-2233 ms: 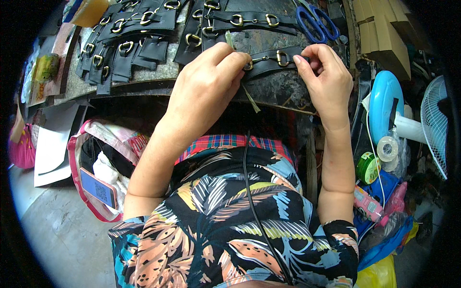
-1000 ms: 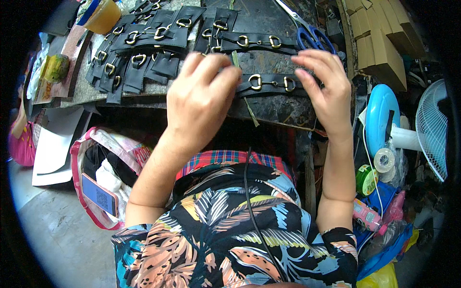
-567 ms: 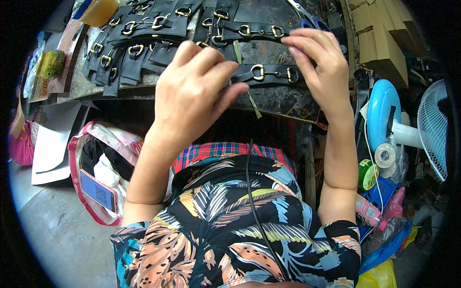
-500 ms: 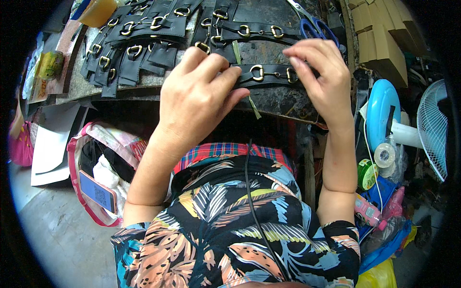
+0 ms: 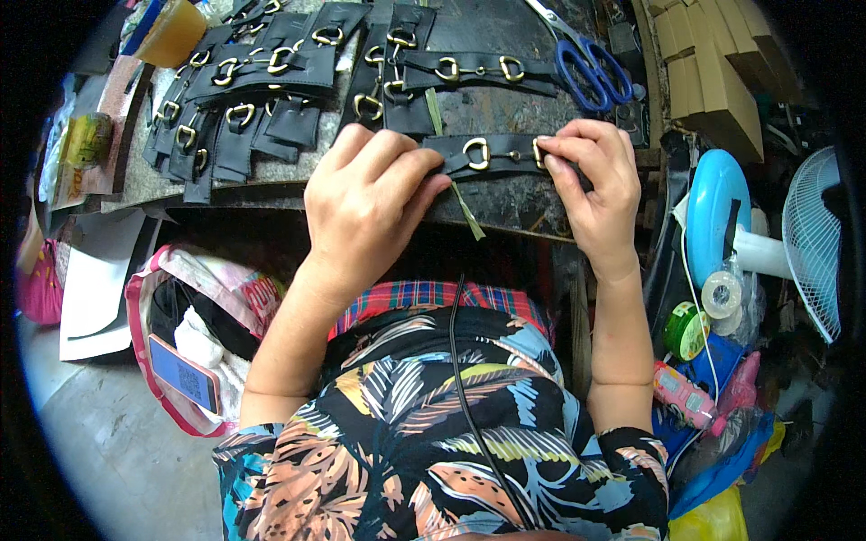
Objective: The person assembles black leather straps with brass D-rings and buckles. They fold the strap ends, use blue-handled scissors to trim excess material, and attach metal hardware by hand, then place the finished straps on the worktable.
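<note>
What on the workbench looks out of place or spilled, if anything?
Only the pale-green strip looks odd: it appears to pass beneath the nearest black strap and reaches the front edge of the workbench, like a stray scrap, though it may belong there. I see nothing spilled.

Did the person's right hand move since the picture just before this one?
Yes. Judged against the blue-handled scissors, the right hand has moved down the picture, away from them, to the right end of the black strap.
</note>
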